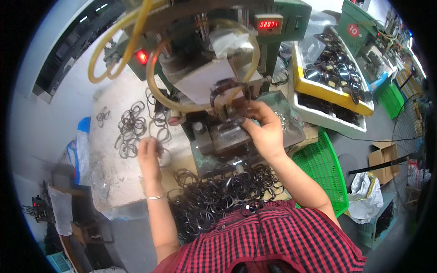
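My right hand (266, 130) is at the fixture (229, 136) of a green press machine, with thumb and fingers closed on a dark eyeglass frame (231, 91). One curved rim of it stands up in front of a white plate; the lower part is hidden by my fingers and the fixture. To the left, my left hand (149, 152) is over the pale table, blurred, beside loose dark eyeglass frames (132, 125). Whether its fingers hold anything does not show. A large heap of dark frames (223, 193) lies between my forearms, just before the press.
A yellow hose (152, 86) loops in front of the press. Small metal parts (283, 120) lie in a tray on its right. Beyond it, stacked foam boxes (330, 98) hold sunglasses. A green basket (322, 170) is beside my right forearm; a standing fan (412, 132) is farther right.
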